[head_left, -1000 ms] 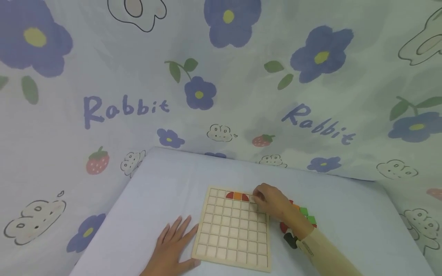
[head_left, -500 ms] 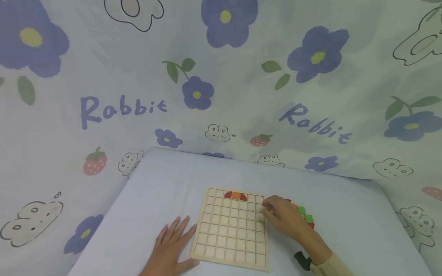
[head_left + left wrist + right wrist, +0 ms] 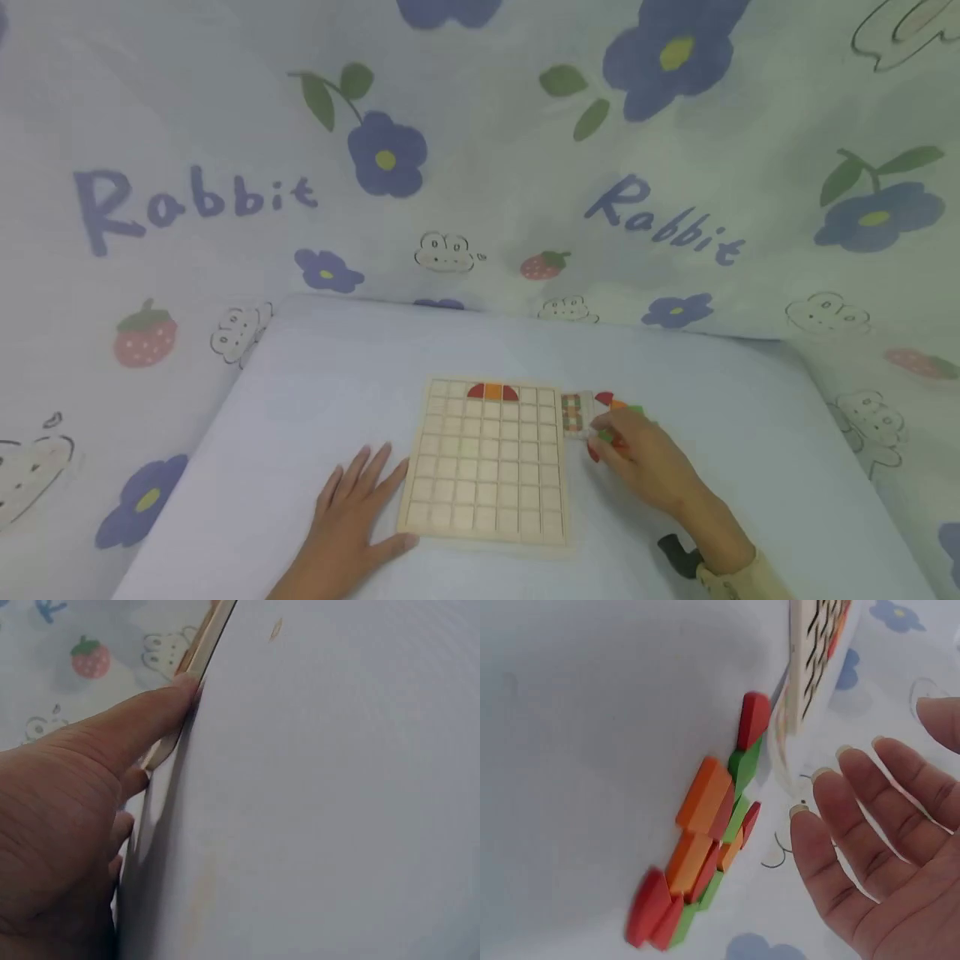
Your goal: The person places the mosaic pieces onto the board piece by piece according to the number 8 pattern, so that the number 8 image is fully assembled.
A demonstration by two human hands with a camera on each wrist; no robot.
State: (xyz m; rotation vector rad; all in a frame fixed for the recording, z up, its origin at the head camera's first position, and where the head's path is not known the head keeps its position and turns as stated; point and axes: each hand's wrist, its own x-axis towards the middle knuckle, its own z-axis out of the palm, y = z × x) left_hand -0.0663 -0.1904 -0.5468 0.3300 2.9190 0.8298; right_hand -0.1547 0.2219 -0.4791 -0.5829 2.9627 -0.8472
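Note:
A pale wooden grid board (image 3: 487, 467) lies on the table. In its far row sit an orange square (image 3: 492, 391) with a red quarter-round piece (image 3: 476, 392) on its left and another on its right. My left hand (image 3: 341, 521) lies with fingers spread at the board's left side; its thumb touches the near left corner. My right hand (image 3: 648, 454) hovers over loose pieces right of the board, partly covering them. In the right wrist view its fingers are extended, holding nothing, apart from the red, orange (image 3: 705, 795) and green blocks.
A small card with a coloured pattern (image 3: 572, 414) lies between the board's right edge and the loose pieces. Beside my right wrist is a dark object (image 3: 678, 556). A printed curtain (image 3: 480, 167) stands behind the table's far edge.
My right hand has moved right, from the board's far row to the loose pieces, uncovering the patterned card. The head view has tilted down slightly. My left hand stays beside the board.

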